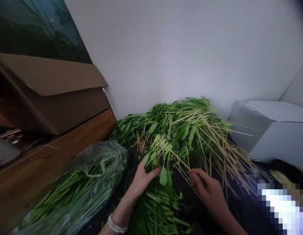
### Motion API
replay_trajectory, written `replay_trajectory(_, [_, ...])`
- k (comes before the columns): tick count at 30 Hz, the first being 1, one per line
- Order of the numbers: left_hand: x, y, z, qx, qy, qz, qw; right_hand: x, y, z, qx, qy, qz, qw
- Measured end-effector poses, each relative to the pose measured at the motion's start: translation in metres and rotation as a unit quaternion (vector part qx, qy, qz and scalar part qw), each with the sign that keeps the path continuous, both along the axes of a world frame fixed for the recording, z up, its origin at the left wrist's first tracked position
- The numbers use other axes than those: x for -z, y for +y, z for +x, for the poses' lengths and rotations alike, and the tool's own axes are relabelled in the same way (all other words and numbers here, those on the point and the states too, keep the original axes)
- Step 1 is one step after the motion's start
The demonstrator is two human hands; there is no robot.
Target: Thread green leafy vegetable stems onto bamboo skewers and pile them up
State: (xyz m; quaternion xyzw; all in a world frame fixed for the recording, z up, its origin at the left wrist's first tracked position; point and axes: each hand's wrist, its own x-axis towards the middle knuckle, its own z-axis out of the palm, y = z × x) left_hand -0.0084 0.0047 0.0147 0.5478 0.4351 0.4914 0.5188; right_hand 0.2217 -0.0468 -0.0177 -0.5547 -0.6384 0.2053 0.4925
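Note:
My left hand, with a beaded bracelet at the wrist, is closed around leafy green stems. A thin wooden skewer is pinched between the thumb and fingers of my right hand. Its far end reaches a row of pale green stems above my left hand; whether it pierces them I cannot tell. Below my hands lie more cut greens. Just beyond, many loose skewers lie across a large heap of greens.
At left, a clear plastic bag holds long greens beside a wooden board. An open cardboard box stands on the wood. A white box is at right. Behind the heap rises a pale wall.

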Motion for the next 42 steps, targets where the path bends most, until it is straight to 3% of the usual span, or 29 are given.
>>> replay_trajectory(9, [0.010, 0.000, 0.001, 0.089, 0.053, -0.019, 0.994, 0.009, 0.003, 0.003, 0.042, 0.138, -0.026, 0.989])
replay_trajectory(13, [0.010, 0.002, -0.003, 0.123, 0.094, -0.005, 0.988, 0.010, 0.002, 0.003, 0.049, 0.149, -0.012, 0.988])
replay_trajectory(20, [-0.013, 0.007, -0.027, 0.148, 0.240, 0.068, 0.957, 0.012, 0.005, 0.004, 0.067, 0.118, 0.007, 0.991])
replay_trajectory(23, [-0.035, 0.012, -0.040, 0.075, 0.303, 0.121, 0.942, 0.012, 0.006, 0.005, 0.073, 0.105, 0.016, 0.992])
replay_trajectory(27, [-0.068, 0.007, -0.035, -0.128, 0.297, 0.212, 0.922, 0.011, 0.004, 0.003, 0.079, 0.077, 0.043, 0.993])
replay_trajectory(29, [-0.076, -0.004, -0.019, -0.147, 0.308, 0.232, 0.911, 0.011, 0.002, 0.001, 0.079, 0.070, 0.050, 0.993])
replay_trajectory(31, [-0.074, -0.019, 0.002, -0.058, 0.328, 0.227, 0.915, 0.012, 0.000, -0.001, 0.065, 0.070, 0.048, 0.994])
replay_trajectory(33, [-0.063, -0.033, 0.026, 0.078, 0.351, 0.207, 0.910, 0.012, -0.002, -0.005, 0.040, 0.066, 0.054, 0.996])
replay_trajectory(35, [-0.048, -0.043, 0.046, 0.129, 0.341, 0.176, 0.914, 0.012, -0.006, -0.010, 0.022, 0.057, 0.075, 0.995])
replay_trajectory(38, [-0.031, -0.046, 0.065, 0.116, 0.281, 0.144, 0.942, 0.014, -0.010, -0.022, 0.036, 0.084, 0.113, 0.989])
replay_trajectory(42, [-0.021, -0.040, 0.080, 0.084, 0.144, 0.129, 0.977, 0.018, -0.014, -0.036, 0.076, 0.121, 0.149, 0.978])
